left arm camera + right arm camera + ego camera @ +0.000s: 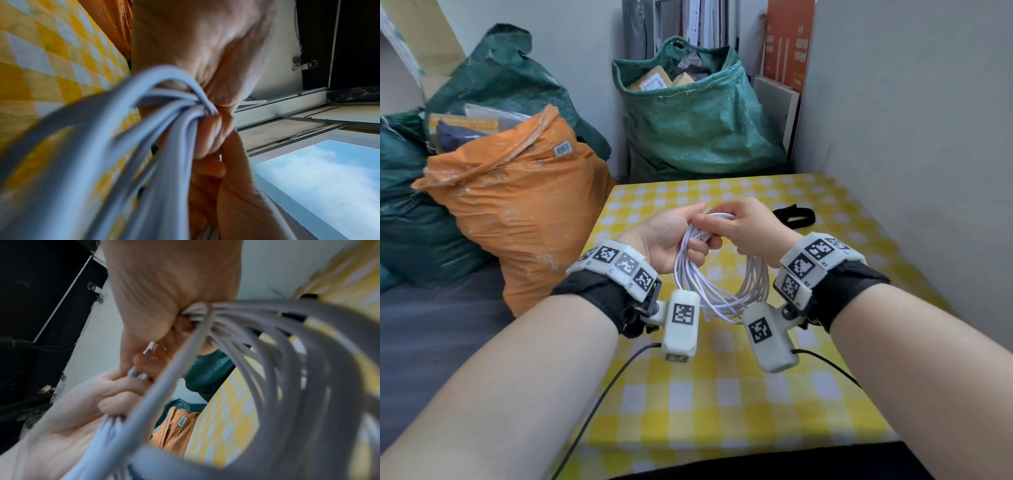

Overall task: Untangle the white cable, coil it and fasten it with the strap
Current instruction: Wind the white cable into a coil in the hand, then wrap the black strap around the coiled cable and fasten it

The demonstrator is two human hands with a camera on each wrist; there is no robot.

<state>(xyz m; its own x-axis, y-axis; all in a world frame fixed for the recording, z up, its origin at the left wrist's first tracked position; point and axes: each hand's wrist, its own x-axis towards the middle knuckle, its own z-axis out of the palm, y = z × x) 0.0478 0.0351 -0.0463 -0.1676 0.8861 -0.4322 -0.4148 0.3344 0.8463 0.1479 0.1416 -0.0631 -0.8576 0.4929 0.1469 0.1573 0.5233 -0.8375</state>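
The white cable (726,291) hangs in several loops above the yellow checked table (722,404), held at its top by both hands. My left hand (674,236) grips the gathered strands from the left, fingers curled round them (185,116). From the right, my right hand (743,226) pinches the same bundle at the top (195,313). The loops sag toward me between the wrists (287,369). The black strap (794,216) lies on the table just beyond my right hand, untouched.
An orange sack (517,212) leans against the table's left edge, with green sacks (698,116) behind it and beyond the far edge. A grey wall (911,137) borders the table on the right. Black wrist-camera leads (602,390) trail over the near table.
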